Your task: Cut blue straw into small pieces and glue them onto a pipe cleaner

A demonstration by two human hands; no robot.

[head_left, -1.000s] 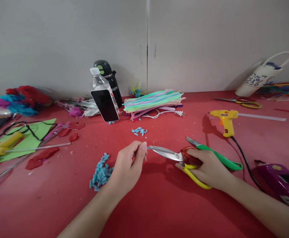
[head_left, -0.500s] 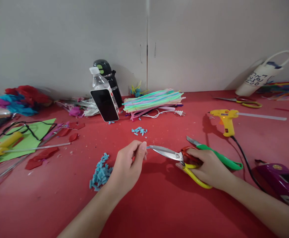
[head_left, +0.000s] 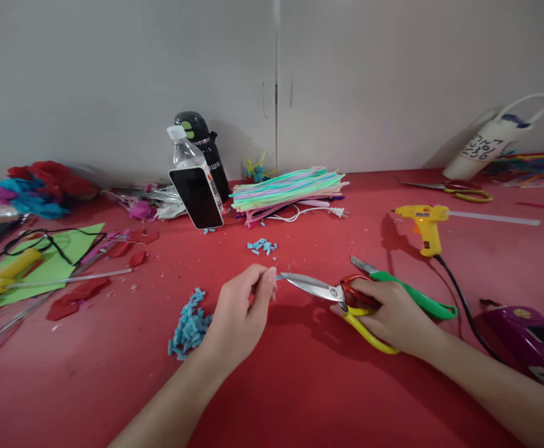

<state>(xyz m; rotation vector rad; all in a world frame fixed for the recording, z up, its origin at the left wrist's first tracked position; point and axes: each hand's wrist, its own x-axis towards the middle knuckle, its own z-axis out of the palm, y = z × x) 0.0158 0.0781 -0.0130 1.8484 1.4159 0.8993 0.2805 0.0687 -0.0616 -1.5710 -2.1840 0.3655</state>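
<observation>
The left hand [head_left: 244, 305] is in the middle of the frame, pinching a thin blue strip [head_left: 278, 278] between thumb and finger. Only a tiny end of it pokes out on the right. The right hand [head_left: 393, 311], right of the middle, is wrapped around the red and yellow handles of the big scissors [head_left: 311, 286]. The scissors point left, and their tip is right at the end of the strip, in between the two hands. The blades look almost together, but I can't tell if they bite the strip.

Just left of the left hand, a big pile of little blue bits [head_left: 190, 330] lies on the red worktop [head_left: 299, 404]. A smaller bunch of blue bits [head_left: 262, 247] lies a little above that hand. Just behind the right hand is a green cutter knife [head_left: 416, 295].

Farther out, a yellow glue gun [head_left: 428, 227] lies on the right side, above a purple box [head_left: 528, 339] at the lower right. Near the top middle are a bundle of fuzzy sticks [head_left: 290, 186] and a phone [head_left: 197, 198] leaning on a clear bottle [head_left: 184, 152]. Green paper [head_left: 73, 249] lies at the left.
</observation>
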